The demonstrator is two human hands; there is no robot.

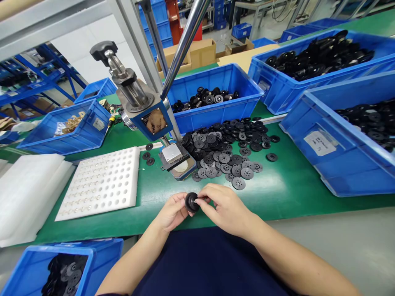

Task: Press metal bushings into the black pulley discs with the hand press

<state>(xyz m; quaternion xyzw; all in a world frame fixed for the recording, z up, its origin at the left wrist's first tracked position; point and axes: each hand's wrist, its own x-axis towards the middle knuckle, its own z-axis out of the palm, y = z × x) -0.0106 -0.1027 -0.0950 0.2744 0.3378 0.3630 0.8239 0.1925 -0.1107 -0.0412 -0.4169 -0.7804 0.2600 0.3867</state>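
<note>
Here the small round black plastic wheel [191,202] sits pinched between both hands. The left hand [173,211] cups it from the left. The right hand [224,207] grips its right edge with fingertips closed on it.

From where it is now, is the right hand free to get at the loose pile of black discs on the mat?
Probably not at once: the right hand and left hand both pinch a black part. The disc pile lies open just beyond.

Both forearms bare, angled in from below and meeting at centre. Left hand [173,211] palm-up, fingers [180,201] curled in a pinch. Right hand [224,207] palm-down, thumb and forefinger tips closed, meeting the left fingers tip to tip.
</note>
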